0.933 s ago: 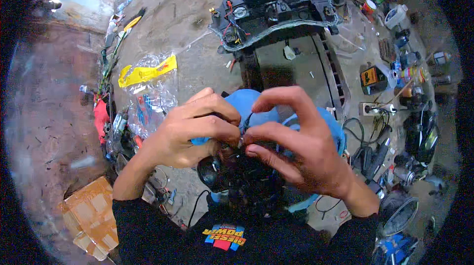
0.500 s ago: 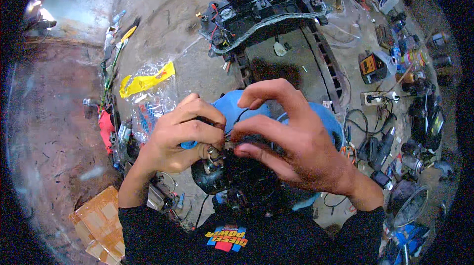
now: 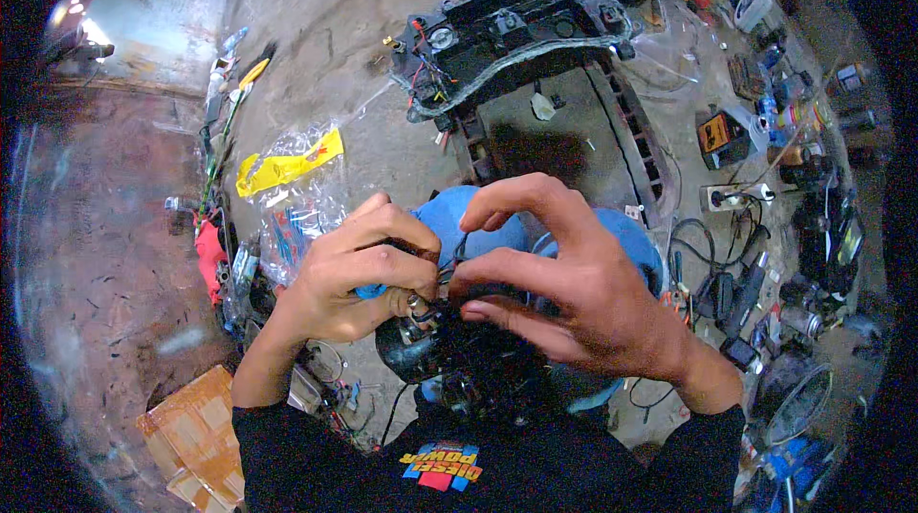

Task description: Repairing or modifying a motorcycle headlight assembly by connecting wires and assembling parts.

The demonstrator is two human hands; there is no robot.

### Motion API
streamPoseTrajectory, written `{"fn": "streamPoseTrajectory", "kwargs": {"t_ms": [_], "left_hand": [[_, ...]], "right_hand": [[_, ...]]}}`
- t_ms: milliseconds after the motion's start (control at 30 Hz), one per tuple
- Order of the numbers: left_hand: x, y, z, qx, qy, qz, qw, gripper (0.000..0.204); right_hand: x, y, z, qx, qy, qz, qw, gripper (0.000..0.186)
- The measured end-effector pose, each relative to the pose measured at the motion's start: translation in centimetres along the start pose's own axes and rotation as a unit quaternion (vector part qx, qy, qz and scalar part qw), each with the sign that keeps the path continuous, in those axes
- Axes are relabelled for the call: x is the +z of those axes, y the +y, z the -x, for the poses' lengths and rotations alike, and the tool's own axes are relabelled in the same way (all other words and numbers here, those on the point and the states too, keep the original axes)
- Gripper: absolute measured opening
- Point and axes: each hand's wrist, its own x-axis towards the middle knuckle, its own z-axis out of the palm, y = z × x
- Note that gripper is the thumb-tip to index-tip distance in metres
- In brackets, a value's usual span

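Thin dark wires (image 3: 460, 247) stand up between my hands, above a glossy black rounded part (image 3: 406, 349) in my lap. My left hand (image 3: 368, 269) is closed, its thumb and fingers pinching at the lower end of the wires beside a small shiny metal fitting (image 3: 417, 305). My right hand (image 3: 564, 283) is bent round from the other side. Its index finger and thumb close in at the wires, and its middle finger curls above them. The exact grip of the fingertips is partly hidden. Blue-clothed knees (image 3: 449, 212) lie beneath.
A large black housing with loose wires (image 3: 516, 35) rests on the floor ahead, by a dark slotted frame (image 3: 636, 121). A clear plastic bag with a yellow strip (image 3: 292, 164) lies left. Cardboard (image 3: 196, 436) is at lower left. Tools, cables and a power strip (image 3: 736, 196) crowd the right.
The floor and the things on it sit slightly differently in the picture. Both hands keep nearly the same pose at the wires, a little lower in view.
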Motion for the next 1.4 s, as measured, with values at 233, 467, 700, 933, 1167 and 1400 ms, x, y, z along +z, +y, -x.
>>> {"fn": "streamPoseTrajectory", "kwargs": {"t_ms": [233, 467, 700, 933, 1167, 1400], "left_hand": [[0.2, -0.5, 0.6, -0.013, 0.008, -0.026, 1.000, 0.028], [0.6, -0.6, 1.0, -0.014, 0.018, -0.029, 0.999, 0.027], [0.7, -0.6, 1.1, -0.018, 0.035, -0.020, 0.999, 0.022], [0.8, -0.5, 1.1, -0.031, 0.037, -0.026, 0.999, 0.022], [0.9, -0.6, 1.4, -0.014, 0.024, -0.026, 0.999, 0.022], [1.3, -0.3, 1.0, -0.030, 0.055, -0.018, 0.998, 0.019]], "right_hand": [[0.8, 0.6, -0.1, -0.064, 0.023, 0.097, 0.993, 0.022], [1.4, 0.8, 0.4, -0.053, 0.031, 0.058, 0.996, 0.020], [1.6, 1.1, 1.0, -0.082, 0.079, 0.075, 0.991, 0.026], [2.5, 1.1, 0.5, -0.111, 0.104, 0.166, 0.974, 0.026], [1.4, 1.3, 1.3, -0.099, 0.086, 0.043, 0.990, 0.021], [1.8, 1.1, 1.0, -0.125, 0.113, 0.135, 0.976, 0.021]]}}
